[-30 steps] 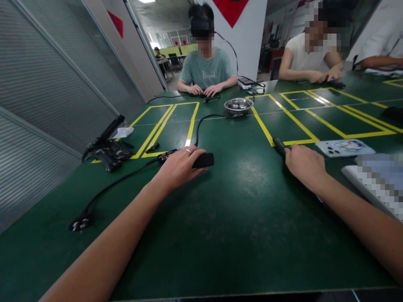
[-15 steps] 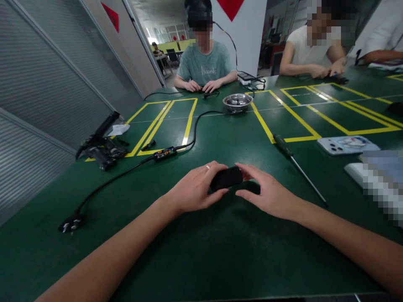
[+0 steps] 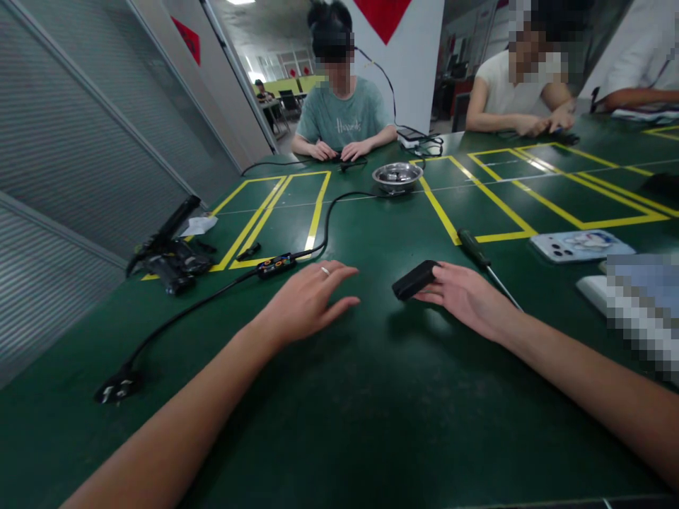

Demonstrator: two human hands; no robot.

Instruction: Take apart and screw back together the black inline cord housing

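My right hand grips a small black case by its right end and holds it tilted above the green table. My left hand is apart from it, further left, with its fingers spread and nothing in them. Just beyond my left hand lies a black cable with an opened inline housing that shows small coloured parts. Its plug rests at the left. A screwdriver lies beyond my right hand, its shaft partly hidden behind that hand.
A metal bowl with small parts stands mid-table. Black tools are piled at the left. A phone and a white object lie at the right. Two people work across the table; a third person's sleeve shows far right.
My left hand has let go of the black case and moved left, its fingers spreading. My right hand now holds the case alone, a little further right and tilted.
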